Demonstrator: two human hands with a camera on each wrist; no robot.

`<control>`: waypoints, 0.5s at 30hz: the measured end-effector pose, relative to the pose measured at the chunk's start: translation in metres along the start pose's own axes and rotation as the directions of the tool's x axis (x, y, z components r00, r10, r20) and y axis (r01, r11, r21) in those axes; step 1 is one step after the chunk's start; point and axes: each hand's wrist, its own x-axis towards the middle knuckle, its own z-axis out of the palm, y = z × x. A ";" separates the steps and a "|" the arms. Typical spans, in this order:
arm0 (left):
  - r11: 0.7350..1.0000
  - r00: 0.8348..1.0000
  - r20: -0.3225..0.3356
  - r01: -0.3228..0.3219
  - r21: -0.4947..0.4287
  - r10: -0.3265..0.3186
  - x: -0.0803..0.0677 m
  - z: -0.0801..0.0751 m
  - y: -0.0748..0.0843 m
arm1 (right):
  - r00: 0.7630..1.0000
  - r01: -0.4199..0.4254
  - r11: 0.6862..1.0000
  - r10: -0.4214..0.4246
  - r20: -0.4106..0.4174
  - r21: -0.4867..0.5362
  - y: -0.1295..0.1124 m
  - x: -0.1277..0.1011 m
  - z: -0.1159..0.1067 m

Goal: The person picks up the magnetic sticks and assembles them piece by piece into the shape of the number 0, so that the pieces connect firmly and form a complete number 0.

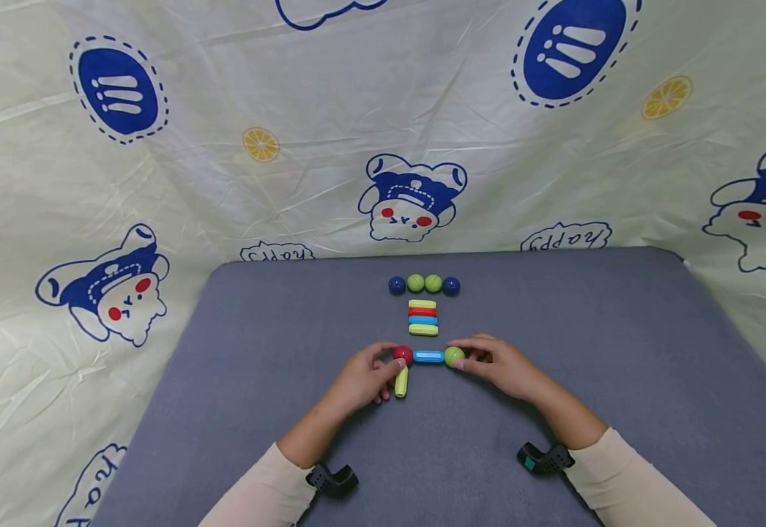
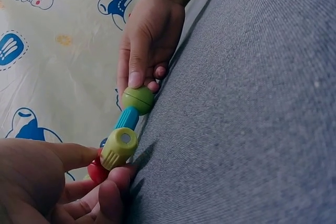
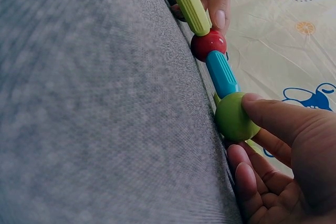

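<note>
In the head view my left hand (image 1: 363,377) pinches a red ball (image 1: 403,355) between thumb and fingers. A yellow-green ribbed rod (image 1: 401,383) sticks out from that ball toward me; its free end shows a round grey spot in the left wrist view. From the ball's right side a blue rod (image 1: 428,356) runs across to a green ball (image 1: 453,356). My right hand (image 1: 498,364) pinches this green ball, thumb on the near side. All four pieces are joined in an L shape, low over the grey table (image 1: 277,410).
Beyond the hands lies a stack of short rods (image 1: 422,320) in yellow, red and blue, side by side. Farther back is a row of balls, with a dark blue ball (image 1: 397,285) at each end and green ones between. A printed cloth (image 1: 330,205) hangs behind the table.
</note>
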 end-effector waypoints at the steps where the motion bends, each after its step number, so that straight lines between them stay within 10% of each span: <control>1: 1.000 1.000 -0.003 -0.003 -0.005 0.003 0.000 0.000 0.000 | 1.000 0.001 1.000 -0.001 0.000 -0.001 0.000 0.000 0.000; 15: 1.000 1.000 -0.017 -0.008 -0.009 0.008 0.000 -0.002 0.000 | 1.000 0.008 1.000 -0.008 -0.006 0.001 0.001 0.000 0.001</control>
